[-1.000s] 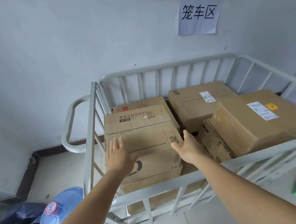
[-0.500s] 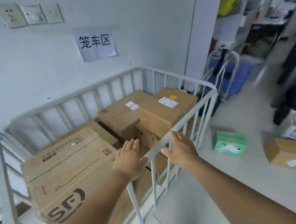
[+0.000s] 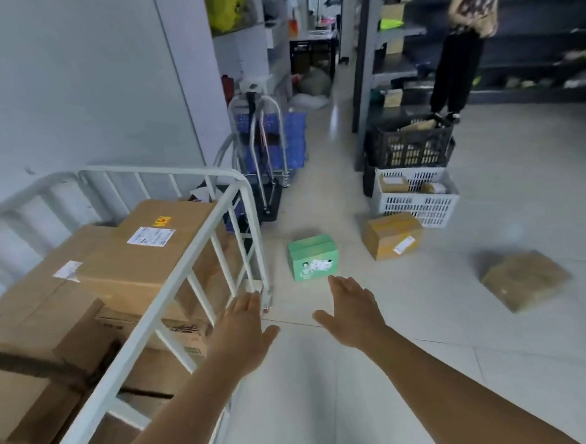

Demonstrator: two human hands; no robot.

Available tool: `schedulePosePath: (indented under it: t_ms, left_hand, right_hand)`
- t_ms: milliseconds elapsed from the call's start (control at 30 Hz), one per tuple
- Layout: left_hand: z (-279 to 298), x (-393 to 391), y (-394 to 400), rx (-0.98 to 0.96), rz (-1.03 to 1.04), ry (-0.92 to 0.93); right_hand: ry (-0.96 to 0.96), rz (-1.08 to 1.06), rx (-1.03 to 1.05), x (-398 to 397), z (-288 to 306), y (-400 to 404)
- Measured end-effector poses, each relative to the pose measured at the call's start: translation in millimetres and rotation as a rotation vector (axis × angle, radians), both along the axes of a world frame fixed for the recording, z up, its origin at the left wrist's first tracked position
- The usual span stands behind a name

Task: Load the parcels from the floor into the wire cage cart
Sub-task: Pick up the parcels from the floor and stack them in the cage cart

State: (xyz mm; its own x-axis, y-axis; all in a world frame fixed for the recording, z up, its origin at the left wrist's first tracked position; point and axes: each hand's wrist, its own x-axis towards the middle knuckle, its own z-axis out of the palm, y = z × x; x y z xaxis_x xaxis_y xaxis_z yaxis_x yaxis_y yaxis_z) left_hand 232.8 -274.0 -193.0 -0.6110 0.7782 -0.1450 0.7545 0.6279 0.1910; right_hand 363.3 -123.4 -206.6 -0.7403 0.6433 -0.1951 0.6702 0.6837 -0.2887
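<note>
The white wire cage cart (image 3: pixel 172 287) stands at the left, holding several brown cardboard parcels (image 3: pixel 142 255). On the tiled floor lie a small green box (image 3: pixel 312 256), a brown box with a label (image 3: pixel 390 234) and a flat brown parcel (image 3: pixel 525 279) farther right. My left hand (image 3: pixel 243 324) is open, palm down, just outside the cart's corner post. My right hand (image 3: pixel 353 309) is open too, stretched forward just short of the green box. Neither hand holds anything.
A folding hand trolley with a blue crate (image 3: pixel 270 154) stands behind the cart. A black crate (image 3: pixel 410 142) is stacked over a white crate (image 3: pixel 417 197) by dark shelving. A person (image 3: pixel 462 40) stands at the shelves, far right.
My view has swung right, from the cart to the floor. Both hands left the box inside the cart, crossed the rail and now reach toward the green box.
</note>
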Motion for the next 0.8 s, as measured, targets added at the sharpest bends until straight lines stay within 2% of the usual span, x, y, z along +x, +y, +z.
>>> schedulePosePath:
  t_ms: [167,400,600,800]
  left_hand:
    - [-13,22,96,-0.016,-0.078,-0.013]
    - [-27,32,200,-0.039,-0.071,-0.029]
    - [-42,10,251,-0.095,-0.051,-0.039]
    - [-71,-53,305,-0.121,-0.022,-0.076]
  right_hand:
    - [-0.027,-0.083,-0.029,40,-11,83]
    - [-0.054,-0.12,-0.055,62,-16,186]
    - [-0.059,-0.121,-0.081,39,-31,246]
    - [-0.1,-0.106,-0.096,-21,-57,308]
